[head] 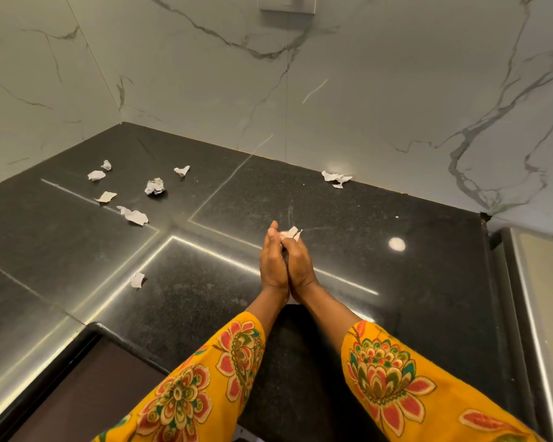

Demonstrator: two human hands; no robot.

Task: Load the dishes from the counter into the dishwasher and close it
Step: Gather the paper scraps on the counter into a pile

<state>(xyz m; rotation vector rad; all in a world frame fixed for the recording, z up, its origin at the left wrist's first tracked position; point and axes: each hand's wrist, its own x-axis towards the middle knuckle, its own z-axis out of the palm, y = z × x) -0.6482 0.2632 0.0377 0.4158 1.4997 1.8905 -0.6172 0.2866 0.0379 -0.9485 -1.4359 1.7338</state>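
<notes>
My left hand [272, 263] and my right hand [299, 263] are pressed together above the black granite counter [396, 314], near its middle. Between their fingertips they hold a crumpled scrap of white paper [291, 232]. Both arms wear yellow flowered sleeves. No dishes and no dishwasher are in view.
Several torn and crumpled white paper scraps lie on the counter: a group at the far left [154, 186], one by the back wall [334, 178], one nearer the front left [137, 280]. White marble walls [364, 90] bound the back and left. A steel edge [530, 314] borders the right.
</notes>
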